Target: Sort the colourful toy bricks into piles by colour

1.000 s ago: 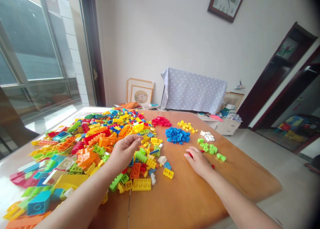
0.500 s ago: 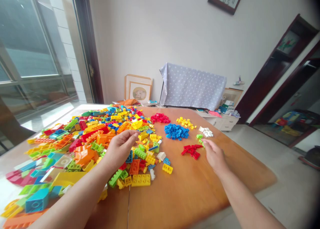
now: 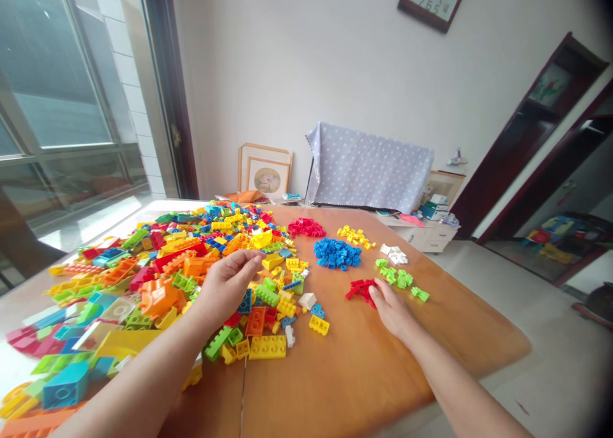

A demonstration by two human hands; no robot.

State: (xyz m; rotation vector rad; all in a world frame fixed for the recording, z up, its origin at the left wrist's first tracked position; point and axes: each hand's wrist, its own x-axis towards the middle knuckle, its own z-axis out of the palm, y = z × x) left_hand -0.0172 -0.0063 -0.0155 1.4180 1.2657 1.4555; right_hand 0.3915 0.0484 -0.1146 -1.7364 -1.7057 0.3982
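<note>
My left hand [image 3: 234, 283] is held over the right side of a large mixed pile of toy building bricks [image 3: 189, 265]. Its thumb and fingers are pinched together, and anything between them is too small or hidden to make out. My right hand [image 3: 393, 309] reaches to a small heap of red bricks [image 3: 360, 289], its closed fingertips touching the heap's right end. Whether a piece is in those fingers is hidden. Just beyond this hand lie several light green bricks [image 3: 403, 278], spread in a loose row.
Separate heaps of blue bricks [image 3: 338, 253], red bricks [image 3: 306, 227], yellow bricks [image 3: 356, 236] and white bricks [image 3: 394, 253] lie farther back on the wooden table [image 3: 335, 380]. A single yellow brick [image 3: 318, 324] sits at the mixed pile's right edge. A cloth-covered object [image 3: 371, 163] stands behind the table.
My right hand has moved left and toward me, from the green bricks to the near red heap, uncovering more green bricks. My left hand stays almost still, pinched over the mixed pile.
</note>
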